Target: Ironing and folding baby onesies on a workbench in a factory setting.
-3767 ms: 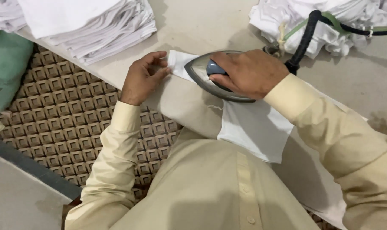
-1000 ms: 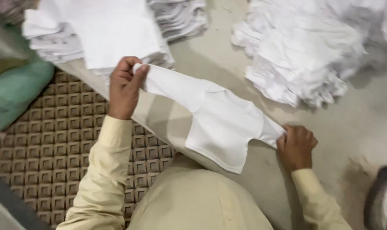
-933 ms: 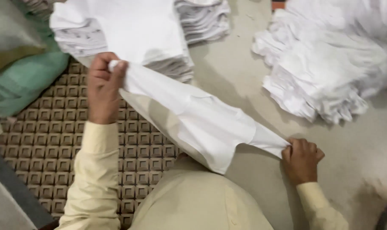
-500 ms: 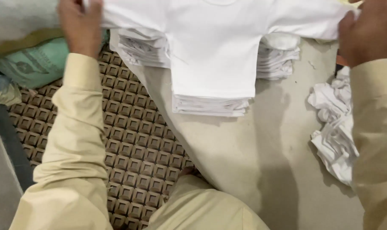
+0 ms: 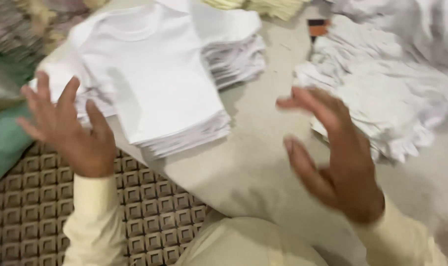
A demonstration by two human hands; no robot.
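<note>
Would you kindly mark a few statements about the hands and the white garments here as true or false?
1. Both hands are open and hold nothing. True: the left hand and the right hand hover with fingers spread.
2. A small white shirt lies flat on top of the neat stack. True.
3. The right hand grips an iron. False: no iron is in view.
4. The loose pile of white garments lies to the left of the stack. False: it lies to the right.
5. The left hand is over a patterned brown mat. True.
</note>
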